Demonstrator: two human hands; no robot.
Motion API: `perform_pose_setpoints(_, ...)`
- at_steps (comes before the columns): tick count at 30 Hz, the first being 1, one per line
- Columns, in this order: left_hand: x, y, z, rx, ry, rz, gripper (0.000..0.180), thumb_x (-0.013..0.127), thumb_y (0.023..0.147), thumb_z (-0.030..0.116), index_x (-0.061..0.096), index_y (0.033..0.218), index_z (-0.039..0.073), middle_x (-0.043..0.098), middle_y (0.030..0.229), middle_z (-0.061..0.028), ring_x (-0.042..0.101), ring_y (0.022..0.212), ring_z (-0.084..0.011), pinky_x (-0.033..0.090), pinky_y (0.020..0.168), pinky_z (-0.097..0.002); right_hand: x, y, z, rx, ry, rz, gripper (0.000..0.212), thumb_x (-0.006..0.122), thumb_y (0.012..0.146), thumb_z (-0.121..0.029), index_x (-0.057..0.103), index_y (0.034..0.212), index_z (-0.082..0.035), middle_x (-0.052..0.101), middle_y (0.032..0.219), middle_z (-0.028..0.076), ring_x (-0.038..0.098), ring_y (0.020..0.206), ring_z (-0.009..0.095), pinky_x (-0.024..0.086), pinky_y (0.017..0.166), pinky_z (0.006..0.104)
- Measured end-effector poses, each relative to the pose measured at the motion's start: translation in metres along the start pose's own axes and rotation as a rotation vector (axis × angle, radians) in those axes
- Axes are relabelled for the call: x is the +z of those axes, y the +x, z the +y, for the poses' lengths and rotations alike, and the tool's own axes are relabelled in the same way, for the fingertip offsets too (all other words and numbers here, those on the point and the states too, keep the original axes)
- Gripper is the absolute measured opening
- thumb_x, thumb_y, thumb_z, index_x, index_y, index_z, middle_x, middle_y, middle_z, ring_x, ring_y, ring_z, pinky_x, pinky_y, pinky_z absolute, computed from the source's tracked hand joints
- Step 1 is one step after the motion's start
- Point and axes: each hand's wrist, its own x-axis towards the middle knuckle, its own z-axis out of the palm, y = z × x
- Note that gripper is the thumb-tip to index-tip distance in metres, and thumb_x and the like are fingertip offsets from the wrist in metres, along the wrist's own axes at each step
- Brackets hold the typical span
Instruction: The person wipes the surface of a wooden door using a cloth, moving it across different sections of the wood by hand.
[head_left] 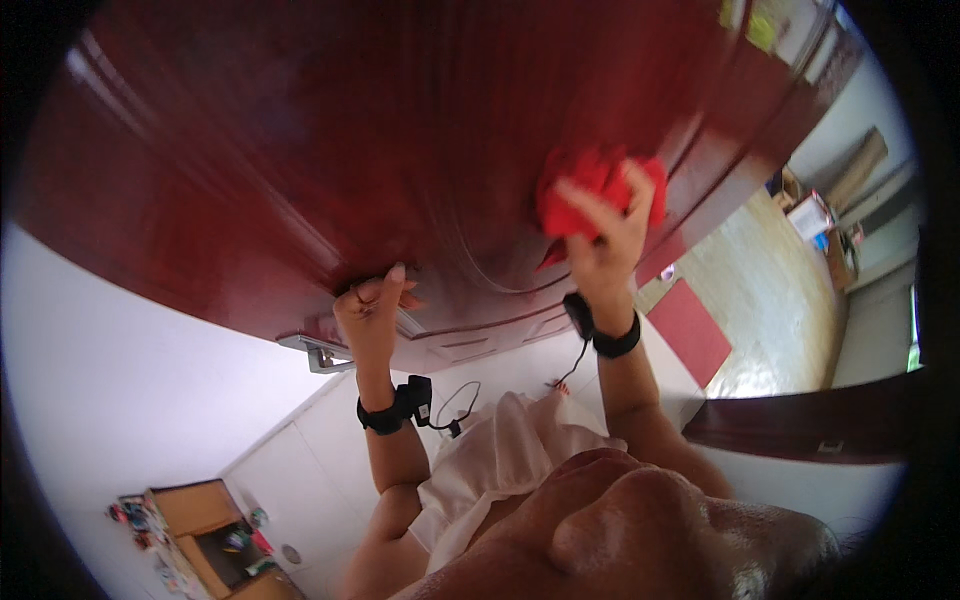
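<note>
Crumpled bright red cloth (598,174)

Red cloth (600,175): bright, bunched up, creased, held vs. face of door (420,120), btwn raised moldings; pointed corner sticks out at lower l. Door: dk. reddish-brown, v. glossy w/ pale reflections, long grooved moldings, some curved; surface spans most of upper view.

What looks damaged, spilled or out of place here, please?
Nothing clearly stands out. The right hand holds a red cloth against the door; the door's bent edges likely come from the wide lens.
</note>
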Motion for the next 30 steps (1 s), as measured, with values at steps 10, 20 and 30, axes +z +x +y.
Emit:
perform_pose_setpoints(10, 0.018, -0.002, 0.0, 0.048, 0.134, 0.11, 0.033, 0.071, 0.093, 0.025, 0.075, 0.075, -0.002, 0.069, 0.06, -0.0089, 0.065, 0.053, -0.0123, 0.048, 0.06, -0.0241, 0.011, -0.079, 0.046, 0.033, 0.019, -0.041, 0.059, 0.069, 0.053, 0.005, 0.079, 0.104, -0.023, 0.053, 0.123, 0.015, 0.053, 0.109, 0.035, 0.045, 0.09, 0.0431)
perform_pose_setpoints(20, 0.047, -0.017, 0.021, 0.127, 0.328, 0.159, 0.029, 0.067, 0.097, 0.025, 0.076, 0.083, 0.0, 0.072, 0.066, -0.0086, 0.067, 0.06, -0.0121, 0.052, 0.064, -0.028, -0.029, -0.049, 0.075, 0.074, -0.002, 0.042, 0.055, 0.071, 0.053, 0.005, 0.078, 0.103, -0.017, 0.053, 0.126, 0.016, 0.053, 0.115, 0.035, 0.046, 0.094, 0.0431)
perform_pose_setpoints(30, 0.09, -0.007, 0.019, 0.195, 0.22, 0.081, 0.028, 0.067, 0.097, 0.022, 0.074, 0.082, 0.0, 0.071, 0.066, -0.0085, 0.067, 0.057, -0.0119, 0.053, 0.06, -0.0253, -0.053, 0.021, 0.089, 0.041, -0.088, 0.237, 0.056, 0.063, 0.068, 0.003, 0.071, 0.12, -0.016, 0.042, 0.142, 0.025, 0.044, 0.129, 0.042, 0.034, 0.109, 0.0439)
